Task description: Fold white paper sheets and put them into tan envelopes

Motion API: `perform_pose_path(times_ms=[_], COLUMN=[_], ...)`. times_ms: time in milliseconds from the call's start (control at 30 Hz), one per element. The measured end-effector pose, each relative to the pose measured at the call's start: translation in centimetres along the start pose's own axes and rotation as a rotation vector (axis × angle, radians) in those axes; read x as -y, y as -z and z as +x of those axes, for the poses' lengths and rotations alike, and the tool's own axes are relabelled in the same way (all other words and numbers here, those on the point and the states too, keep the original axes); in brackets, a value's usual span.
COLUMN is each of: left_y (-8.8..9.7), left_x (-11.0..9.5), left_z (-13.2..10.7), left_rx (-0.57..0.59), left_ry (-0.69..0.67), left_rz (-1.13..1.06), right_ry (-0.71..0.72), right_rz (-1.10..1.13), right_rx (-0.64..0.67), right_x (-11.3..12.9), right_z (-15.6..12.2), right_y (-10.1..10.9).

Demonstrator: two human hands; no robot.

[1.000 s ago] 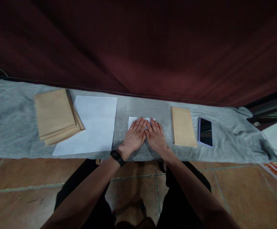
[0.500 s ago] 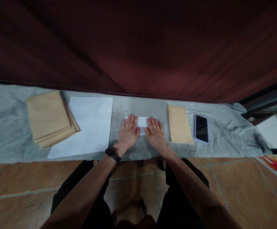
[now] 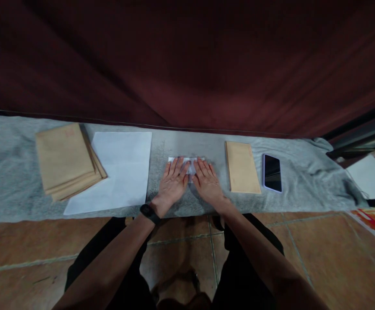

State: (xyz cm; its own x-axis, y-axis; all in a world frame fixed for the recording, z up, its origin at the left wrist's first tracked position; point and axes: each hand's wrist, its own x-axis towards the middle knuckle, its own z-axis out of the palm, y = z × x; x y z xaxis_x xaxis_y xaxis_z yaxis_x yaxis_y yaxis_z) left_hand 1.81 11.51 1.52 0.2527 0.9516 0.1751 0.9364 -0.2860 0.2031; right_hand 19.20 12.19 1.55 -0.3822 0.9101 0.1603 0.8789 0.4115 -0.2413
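My left hand (image 3: 172, 184) and my right hand (image 3: 207, 183) lie flat, side by side, on a small folded white paper (image 3: 191, 163) in the middle of a grey cloth (image 3: 9, 181). Fingers of both hands are stretched out and press the paper down; only its far edge and a strip between the hands show. A black watch sits on my left wrist. A large white sheet (image 3: 118, 172) lies just left of my hands. A single brown envelope (image 3: 241, 172) lies just to the right.
A stack of brown envelopes (image 3: 65, 159) rests at the far left, overlapping the white sheet. A phone (image 3: 272, 172) lies face up beyond the single envelope. A dark red curtain (image 3: 187, 64) hangs behind. Tiled floor (image 3: 29, 254) is below; papers (image 3: 367, 181) lie at the right edge.
My hands spread apart on the folded paper, then slid back together toward its middle. The view shifted slightly; the other things stayed in place.
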Motion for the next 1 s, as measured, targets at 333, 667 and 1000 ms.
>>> perform_pose_path(times_ms=[333,667,1000], left_y=[-0.2,0.4,1.2], left_x=[0.3,0.8,1.2], left_z=[-0.3,-1.1,-1.4], left_rx=[0.039,0.049,0.128], left_ry=[0.009,-0.038,-0.151], left_rz=[0.019,0.028,-0.003], right_ry=[-0.04,-0.07,-0.081], right_rz=[-0.026,-0.001,-0.014], right_rx=[0.007,0.029,0.021], right_x=[-0.1,-1.3,-1.6], right_z=[-0.4,-0.6,-0.5], right_y=[-0.8,-0.2,-0.4])
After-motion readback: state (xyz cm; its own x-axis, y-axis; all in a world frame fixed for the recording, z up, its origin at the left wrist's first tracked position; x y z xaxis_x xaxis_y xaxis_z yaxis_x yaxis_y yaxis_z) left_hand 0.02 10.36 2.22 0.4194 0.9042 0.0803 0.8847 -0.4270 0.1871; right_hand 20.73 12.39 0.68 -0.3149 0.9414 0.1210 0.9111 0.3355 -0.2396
